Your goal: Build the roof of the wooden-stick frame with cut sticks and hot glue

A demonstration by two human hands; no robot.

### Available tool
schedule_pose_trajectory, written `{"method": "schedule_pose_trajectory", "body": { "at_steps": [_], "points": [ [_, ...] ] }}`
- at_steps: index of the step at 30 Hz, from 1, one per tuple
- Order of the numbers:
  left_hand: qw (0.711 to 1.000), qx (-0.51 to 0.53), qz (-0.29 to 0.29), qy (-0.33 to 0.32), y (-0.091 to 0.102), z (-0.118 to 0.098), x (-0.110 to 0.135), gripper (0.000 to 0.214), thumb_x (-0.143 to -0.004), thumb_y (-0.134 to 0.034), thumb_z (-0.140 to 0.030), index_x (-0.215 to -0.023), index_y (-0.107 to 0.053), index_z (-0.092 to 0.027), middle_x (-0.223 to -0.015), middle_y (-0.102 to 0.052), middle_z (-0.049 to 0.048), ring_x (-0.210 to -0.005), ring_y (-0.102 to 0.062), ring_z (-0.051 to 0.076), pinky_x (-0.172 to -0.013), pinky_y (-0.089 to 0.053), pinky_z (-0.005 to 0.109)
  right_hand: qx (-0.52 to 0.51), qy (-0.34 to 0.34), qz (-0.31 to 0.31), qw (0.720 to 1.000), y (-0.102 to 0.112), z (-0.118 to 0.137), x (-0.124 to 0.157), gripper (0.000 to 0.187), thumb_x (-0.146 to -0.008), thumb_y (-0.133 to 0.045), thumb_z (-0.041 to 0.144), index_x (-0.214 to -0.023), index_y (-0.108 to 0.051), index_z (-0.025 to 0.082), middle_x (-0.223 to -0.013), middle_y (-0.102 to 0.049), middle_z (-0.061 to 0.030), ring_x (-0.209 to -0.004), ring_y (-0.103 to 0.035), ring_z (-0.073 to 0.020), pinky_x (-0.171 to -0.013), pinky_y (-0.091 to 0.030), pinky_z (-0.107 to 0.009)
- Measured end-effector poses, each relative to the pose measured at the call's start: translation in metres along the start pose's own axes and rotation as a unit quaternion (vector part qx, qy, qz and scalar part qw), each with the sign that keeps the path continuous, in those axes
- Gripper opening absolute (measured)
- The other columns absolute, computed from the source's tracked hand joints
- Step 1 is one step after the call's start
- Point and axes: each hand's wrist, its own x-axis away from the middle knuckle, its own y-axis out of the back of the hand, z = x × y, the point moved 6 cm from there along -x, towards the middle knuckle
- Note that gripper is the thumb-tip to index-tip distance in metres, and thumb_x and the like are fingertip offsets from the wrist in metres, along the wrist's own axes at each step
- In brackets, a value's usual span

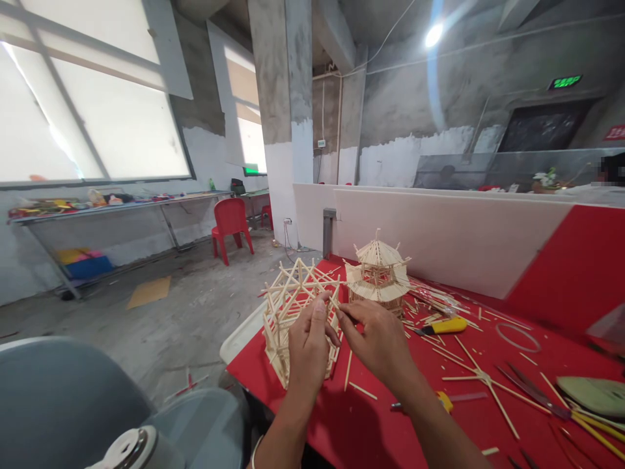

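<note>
The left hand's (307, 342) grip is closed on the stick frame (288, 303), fingers curled over its near side and thumb up along a strut, so the open lattice of pale wooden sticks stands tilted on the near left corner of the red table (371, 423). The right hand (378, 342) meets it from the other side, with thumb and forefinger drawn together at the frame's right edge. They seem to pinch one of its thin struts, though the stick there is too fine to be sure. Just behind the hands stands a small pagoda model (378, 273) built of the same sticks, upright and apart from the frame. Loose sticks lie scattered across the table to the right, some crossed in a bundle (481, 376). A yellow utility knife (446, 326) rests near the pagoda's right side, and farther right lie a thin ring (518, 337), a pair of scissors (532, 393) and a flat green piece (596, 394). Off to the left, well apart from the table, a red chair (230, 225) stands on the concrete floor (195, 312) beside a long bench (122, 205) under the window — its top crowded with colourful things.
</note>
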Motion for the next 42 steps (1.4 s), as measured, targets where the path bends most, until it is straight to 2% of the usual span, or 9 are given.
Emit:
{"method": "schedule_pose_trajectory", "body": {
  "at_steps": [12, 15, 17, 20, 22, 25, 31, 36, 42],
  "points": [
    [0.997, -0.069, 0.009, -0.038, 0.000, -0.010, 0.011, 0.050, -0.095, -0.042, -0.047, -0.129, -0.059, -0.014, -0.051, -0.054, -0.0035, -0.043, -0.046, 0.008, -0.044, -0.036, 0.019, -0.034, 0.041, -0.057, 0.997, 0.012, 0.007, 0.008, 0.023, -0.092, -0.049, 0.024, -0.086, -0.071, 0.020, -0.083, -0.071, -0.0052, -0.083, -0.062, -0.0182, -0.077, -0.043, -0.028],
    [0.982, -0.146, 0.007, -0.120, 0.002, -0.022, 0.019, 0.040, -0.096, -0.043, -0.039, -0.126, -0.061, -0.018, -0.063, -0.061, -0.0006, -0.050, -0.052, 0.010, -0.052, -0.044, 0.021, -0.042, 0.065, -0.066, 0.995, 0.020, 0.012, 0.014, 0.021, -0.092, -0.050, 0.023, -0.089, -0.071, 0.020, -0.082, -0.070, -0.0055, -0.081, -0.061, -0.0180, -0.077, -0.044, -0.029],
    [0.938, -0.235, -0.039, -0.250, 0.006, -0.042, 0.031, 0.032, -0.093, -0.051, -0.030, -0.120, -0.064, -0.019, -0.084, -0.066, 0.0052, -0.067, -0.060, 0.013, -0.062, -0.049, 0.024, -0.045, 0.081, -0.068, 0.993, 0.026, 0.012, 0.018, 0.021, -0.093, -0.050, 0.023, -0.092, -0.070, 0.019, -0.081, -0.069, -0.0055, -0.080, -0.060, -0.0177, -0.076, -0.044, -0.029],
    [0.807, -0.382, -0.096, -0.440, 0.002, -0.071, 0.059, 0.030, -0.084, -0.063, -0.018, -0.114, -0.068, -0.019, -0.109, -0.065, 0.0118, -0.098, -0.061, 0.023, -0.082, -0.049, 0.035, -0.048, 0.108, -0.052, 0.992, 0.038, 0.010, 0.028, 0.022, -0.094, -0.048, 0.023, -0.091, -0.069, 0.019, -0.079, -0.068, -0.0055, -0.078, -0.058, -0.0168, -0.074, -0.043, -0.029],
    [0.735, -0.453, -0.059, -0.501, -0.009, -0.080, 0.073, 0.030, -0.082, -0.065, -0.015, -0.112, -0.068, -0.018, -0.115, -0.066, 0.0129, -0.111, -0.057, 0.029, -0.094, -0.043, 0.045, -0.047, 0.140, -0.020, 0.989, 0.046, 0.008, 0.038, 0.022, -0.094, -0.047, 0.021, -0.087, -0.067, 0.018, -0.077, -0.067, -0.0051, -0.076, -0.056, -0.0162, -0.071, -0.042, -0.028],
    [0.696, -0.491, 0.081, -0.517, -0.027, -0.076, 0.086, 0.019, -0.086, -0.059, -0.015, -0.101, -0.070, -0.018, -0.105, -0.071, 0.0099, -0.103, -0.062, 0.026, -0.099, -0.038, 0.049, -0.027, 0.185, 0.053, 0.981, 0.055, 0.004, 0.062, 0.019, -0.091, -0.047, 0.016, -0.082, -0.064, 0.017, -0.074, -0.064, -0.0039, -0.071, -0.051, -0.0150, -0.066, -0.037, -0.027],
    [0.753, -0.436, 0.321, -0.374, -0.050, -0.015, 0.106, 0.020, -0.090, -0.050, -0.015, -0.090, -0.070, -0.017, -0.076, -0.066, 0.0053, -0.069, -0.062, 0.015, -0.062, -0.046, 0.025, 0.067, 0.163, 0.166, 0.970, 0.051, -0.018, 0.119, 0.016, -0.087, -0.050, 0.014, -0.078, -0.062, 0.018, -0.072, -0.062, -0.0027, -0.069, -0.048, -0.0151, -0.060, -0.029, -0.029],
    [0.820, -0.362, 0.351, -0.270, -0.054, 0.029, 0.119, 0.022, -0.088, -0.048, -0.010, -0.081, -0.068, -0.016, -0.074, -0.064, 0.0055, -0.068, -0.060, 0.014, -0.062, -0.044, 0.022, 0.109, 0.122, 0.197, 0.967, 0.037, -0.036, 0.149, 0.014, -0.084, -0.052, 0.013, -0.076, -0.061, 0.020, -0.074, -0.064, -0.0023, -0.073, -0.051, -0.0157, -0.062, -0.030, -0.030],
    [0.840, -0.358, 0.342, -0.223, -0.048, 0.047, 0.128, 0.023, -0.084, -0.048, -0.005, -0.074, -0.066, -0.015, -0.071, -0.062, 0.0056, -0.066, -0.058, 0.014, -0.060, -0.041, 0.022, 0.071, 0.093, 0.187, 0.975, 0.018, -0.044, 0.164, 0.016, -0.082, -0.051, 0.009, -0.077, -0.061, 0.020, -0.076, -0.063, -0.0033, -0.080, -0.054, -0.0180, -0.073, -0.036, -0.030]
  ]
}}
